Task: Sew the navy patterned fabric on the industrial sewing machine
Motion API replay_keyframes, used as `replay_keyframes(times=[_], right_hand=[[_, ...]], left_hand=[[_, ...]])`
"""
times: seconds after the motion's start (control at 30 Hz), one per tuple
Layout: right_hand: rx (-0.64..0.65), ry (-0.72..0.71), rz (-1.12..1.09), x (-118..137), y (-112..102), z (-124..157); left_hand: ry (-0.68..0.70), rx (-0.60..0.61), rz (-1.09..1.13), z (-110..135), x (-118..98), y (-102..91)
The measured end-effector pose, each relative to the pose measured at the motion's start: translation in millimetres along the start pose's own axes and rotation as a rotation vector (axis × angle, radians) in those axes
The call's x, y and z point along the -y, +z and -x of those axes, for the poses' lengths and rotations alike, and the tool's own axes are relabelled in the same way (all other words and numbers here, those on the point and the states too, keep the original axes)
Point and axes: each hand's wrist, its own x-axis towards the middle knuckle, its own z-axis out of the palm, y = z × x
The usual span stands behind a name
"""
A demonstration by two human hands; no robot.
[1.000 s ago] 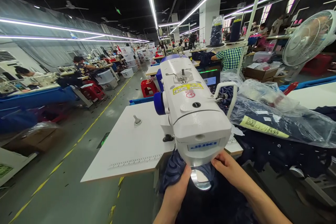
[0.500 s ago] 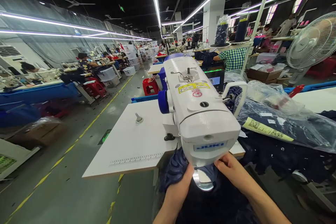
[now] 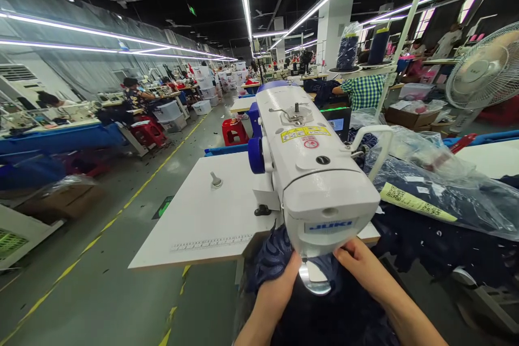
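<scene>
A white sewing machine [image 3: 324, 173] fills the middle of the head view, its end towards me. Dark navy fabric [image 3: 270, 257] with a raised pattern lies under its head and around the lit metal bed [image 3: 315, 280]. Left of the needle area, my left hand [image 3: 281, 284] is closed on the fabric, thumb towards the machine. On the other side my right hand [image 3: 354, 259] pinches the fabric's edge with curled fingers. The machine head hides the needle and some fingertips.
A white tabletop [image 3: 194, 211] with a printed ruler extends left. Plastic-wrapped navy goods [image 3: 438, 189] are piled at right, below a standing fan [image 3: 482, 67]. Thread cones [image 3: 379, 46] stand behind the machine. A red stool [image 3: 235, 131] is beyond the table; co-workers sit farther off.
The whole view has shifted slightly, so the machine appears a little farther right. Both hands keep their hold on the fabric, with almost no movement relative to the machine.
</scene>
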Motion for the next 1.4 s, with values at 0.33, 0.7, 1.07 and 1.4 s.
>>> replay_keyframes(times=[0.33, 0.7, 1.07, 1.4], right_hand=[[-0.009, -0.026, -0.017, -1, 2, 0], [-0.006, -0.005, -0.010, -12, 1, 3], [0.063, -0.016, -0.116, -12, 8, 2], [0.064, -0.003, -0.155, -17, 10, 2]], left_hand=[[0.173, 0.008, 0.069, 1, -10, -0.6], [0.101, 0.039, 0.188, 1, 1, 3.2], [-0.327, 0.192, 0.914, 10, 20, -11.6], [-0.130, 0.167, 0.904, 12, 37, -22.4]])
